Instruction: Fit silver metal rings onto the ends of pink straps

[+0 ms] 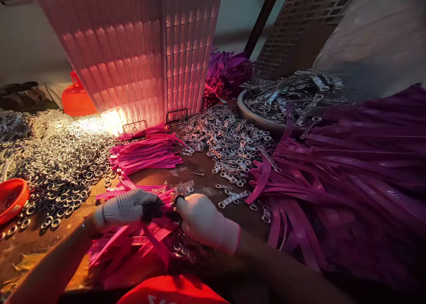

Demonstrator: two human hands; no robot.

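Observation:
My left hand (131, 208), in a pale dotted glove with dark fingertips, is closed on a pink strap (158, 246) that hangs below the fingers. Close beside it, my right hand (206, 222), in a plain white glove, has its thumb and fingers pinched together. A small metal ring (173, 199) shows at the right fingertips; exactly how it is gripped is hidden. Under and around both hands lie more pink straps (113, 250), some with metal fittings (184, 248) at their ends. Small metal link pieces (233, 199) lie just right of the right hand.
A bundle of pink straps (146, 153) lies ahead. Metal rings (73, 162) are heaped left by an orange bowl (13, 202); linked fittings (229, 140) spread right. Behind stand ribbed translucent panels (133, 64) and a basin (246, 108). Long purple straps (349, 184) pile up at right.

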